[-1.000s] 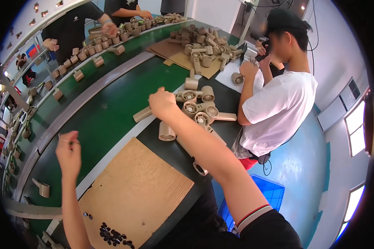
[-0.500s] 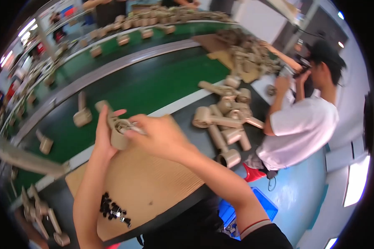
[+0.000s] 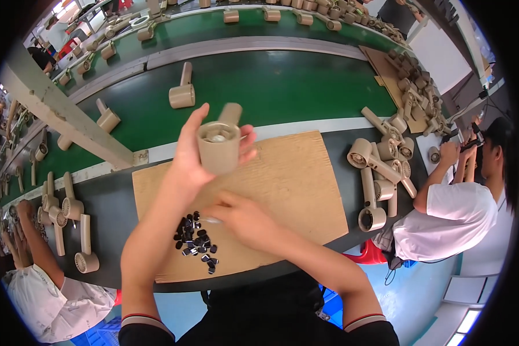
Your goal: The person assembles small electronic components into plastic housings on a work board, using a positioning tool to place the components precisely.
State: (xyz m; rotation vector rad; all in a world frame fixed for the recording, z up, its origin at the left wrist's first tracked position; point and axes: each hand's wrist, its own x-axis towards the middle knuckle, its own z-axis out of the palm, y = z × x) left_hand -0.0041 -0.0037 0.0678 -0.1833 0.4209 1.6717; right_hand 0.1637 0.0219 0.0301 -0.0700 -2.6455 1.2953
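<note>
A beige handheld fan (image 3: 219, 153), with a round drum head and a short handle, rests in my left hand (image 3: 189, 154) above the cardboard. Its drum opening faces up and shows a pale part inside; the handle points away from me. My left fingers wrap around it from behind. Lower down, my right hand (image 3: 245, 221) is closed, its fingertips pinching a slim pale tool (image 3: 212, 219), slightly blurred. That tool's tip is beside a loose pile of small glossy black pieces (image 3: 197, 236) on the cardboard sheet (image 3: 297, 184).
Several beige fans (image 3: 380, 164) are heaped on the dark table to the right, others (image 3: 69, 207) to the left. A green conveyor belt (image 3: 282, 81) carries more fans beyond. A slanted metal post (image 3: 69, 109) stands at left. Co-workers sit at both sides.
My right hand has drawn back from the fan's drum down to the black pieces, with the slim tool. My left hand still holds the fan. The view has shifted.
</note>
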